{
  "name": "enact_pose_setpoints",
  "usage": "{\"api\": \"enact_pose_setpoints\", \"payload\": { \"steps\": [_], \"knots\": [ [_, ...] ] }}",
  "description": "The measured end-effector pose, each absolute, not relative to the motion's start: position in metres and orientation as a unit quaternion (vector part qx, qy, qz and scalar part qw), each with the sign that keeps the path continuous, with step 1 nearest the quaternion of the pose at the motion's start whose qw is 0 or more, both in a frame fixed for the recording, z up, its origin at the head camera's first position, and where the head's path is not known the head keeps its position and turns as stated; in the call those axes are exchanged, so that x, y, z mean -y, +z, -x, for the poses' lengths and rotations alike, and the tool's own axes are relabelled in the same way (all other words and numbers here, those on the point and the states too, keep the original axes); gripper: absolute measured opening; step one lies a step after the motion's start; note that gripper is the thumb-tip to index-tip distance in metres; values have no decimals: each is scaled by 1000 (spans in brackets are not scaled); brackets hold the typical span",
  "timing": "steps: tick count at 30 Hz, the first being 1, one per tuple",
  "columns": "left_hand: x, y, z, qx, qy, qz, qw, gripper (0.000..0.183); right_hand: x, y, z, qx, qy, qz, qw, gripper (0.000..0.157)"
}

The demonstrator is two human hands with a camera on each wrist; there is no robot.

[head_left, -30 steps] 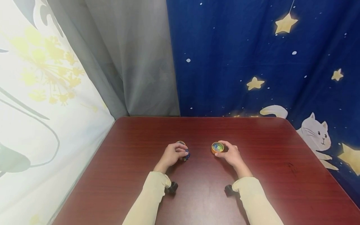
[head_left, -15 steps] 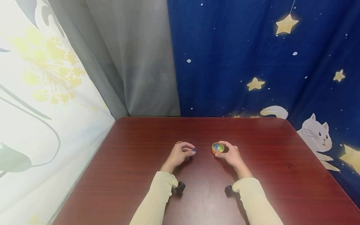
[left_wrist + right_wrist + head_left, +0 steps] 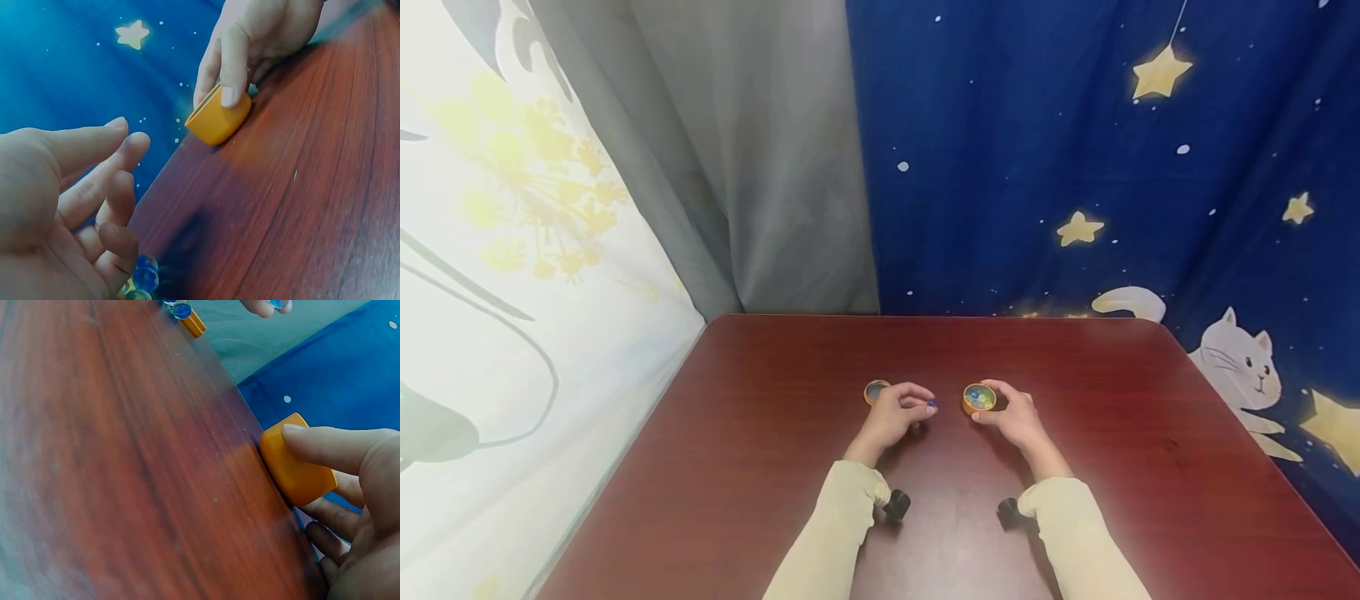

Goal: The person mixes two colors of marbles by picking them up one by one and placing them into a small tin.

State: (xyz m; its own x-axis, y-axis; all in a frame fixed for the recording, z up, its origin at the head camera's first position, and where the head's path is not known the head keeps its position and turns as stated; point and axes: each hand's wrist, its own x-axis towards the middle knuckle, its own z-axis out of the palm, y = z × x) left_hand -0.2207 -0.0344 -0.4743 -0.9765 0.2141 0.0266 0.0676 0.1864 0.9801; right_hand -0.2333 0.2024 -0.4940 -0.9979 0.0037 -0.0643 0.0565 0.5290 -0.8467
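Over the table, my left hand pinches a blue glass marble between thumb and fingertips. The marble also shows at the top edge of the right wrist view. My right hand holds a small orange bowl by its side, thumb near and fingers behind; several blue and greenish marbles lie inside. A second orange dish stands beyond my left hand, partly covered by it. More marbles show below the left fingers in the left wrist view.
The dark red wooden table reaches back to a grey curtain and a blue star-patterned curtain. A pale printed curtain hangs along the left side. Black wrist mounts sit at both cuffs.
My left hand has moved right toward the orange bowl with the marble, uncovering more of the second dish. My right hand and its bowl have stayed nearly still.
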Motion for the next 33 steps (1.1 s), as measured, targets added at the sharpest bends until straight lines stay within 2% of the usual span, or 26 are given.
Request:
{"api": "enact_pose_setpoints", "payload": {
  "steps": [21,33],
  "knots": [
    [28,-469,220,-776,625,-73,50,15,-204,-498,234,-873,-488,-10,21,63],
    [7,-469,218,-773,628,-77,41,14,-204,-496,235,-874,-484,-14,30,63]
  ]
}}
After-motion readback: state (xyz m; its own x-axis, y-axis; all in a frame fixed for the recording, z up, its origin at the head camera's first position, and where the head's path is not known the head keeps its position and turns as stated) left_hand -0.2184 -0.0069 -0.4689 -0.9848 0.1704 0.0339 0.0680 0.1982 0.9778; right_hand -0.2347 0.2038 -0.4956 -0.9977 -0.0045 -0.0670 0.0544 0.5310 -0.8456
